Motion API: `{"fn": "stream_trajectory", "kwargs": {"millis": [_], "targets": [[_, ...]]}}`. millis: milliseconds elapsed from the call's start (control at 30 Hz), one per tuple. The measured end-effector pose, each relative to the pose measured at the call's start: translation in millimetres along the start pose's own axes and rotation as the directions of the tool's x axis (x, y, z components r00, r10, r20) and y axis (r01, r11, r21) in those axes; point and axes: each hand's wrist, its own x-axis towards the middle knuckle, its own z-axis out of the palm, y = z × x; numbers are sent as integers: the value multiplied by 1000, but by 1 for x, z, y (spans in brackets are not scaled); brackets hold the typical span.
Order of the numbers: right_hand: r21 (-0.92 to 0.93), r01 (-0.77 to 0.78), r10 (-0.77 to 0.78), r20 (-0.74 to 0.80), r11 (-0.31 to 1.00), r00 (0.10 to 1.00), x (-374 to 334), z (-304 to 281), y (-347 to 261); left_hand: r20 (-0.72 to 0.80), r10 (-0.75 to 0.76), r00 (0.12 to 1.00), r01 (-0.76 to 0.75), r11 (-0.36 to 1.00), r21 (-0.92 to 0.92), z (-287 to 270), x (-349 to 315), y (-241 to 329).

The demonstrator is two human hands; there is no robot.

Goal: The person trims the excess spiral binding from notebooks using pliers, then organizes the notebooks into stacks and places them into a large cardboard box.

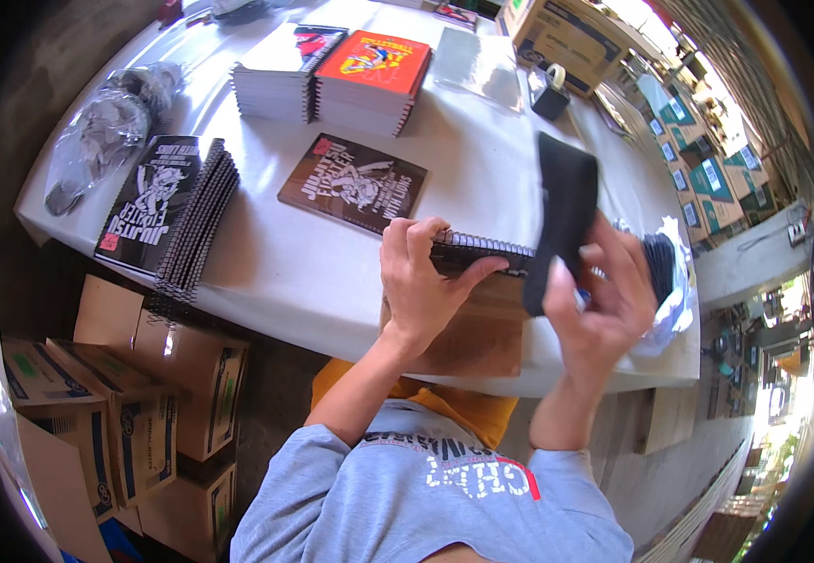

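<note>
My left hand (pixel 418 281) grips a spiral-bound notebook (pixel 468 255) at the table's near edge, thumb and fingers closed on its coil side. To the right, my right hand (pixel 604 296) is closed on a flat black piece (pixel 567 211), raised and blurred by motion; whether it is a loose cover or part of the notebook I cannot tell. Beneath the notebook lies a brown cardboard piece (pixel 473 342). Just beyond my left hand rests a dark printed cover (pixel 355 183). Farther left, several dark spiral notebooks (pixel 172 211) are stacked near the edge.
Two notebook stacks, one dark-topped (pixel 276 92) and one red-topped (pixel 371 66), stand farther back beside clear plastic sheets (pixel 477 70). Black coils (pixel 659 267) lie in white wrapping at right. A plastic bag (pixel 111 131) sits at left. Cardboard boxes (pixel 144 422) crowd the floor at lower left.
</note>
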Motion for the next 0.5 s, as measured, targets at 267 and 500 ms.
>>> {"fn": "stream_trajectory", "kwargs": {"millis": [267,500], "targets": [[-212,-77,115,174,974,978,-61,12,16,202,-77,976,136,945,-298,-12,-11,-10],[-45,-83,82,-14,996,997,-44,16,12,324,-173,930,277,909,-311,-22,-6,-12]]}}
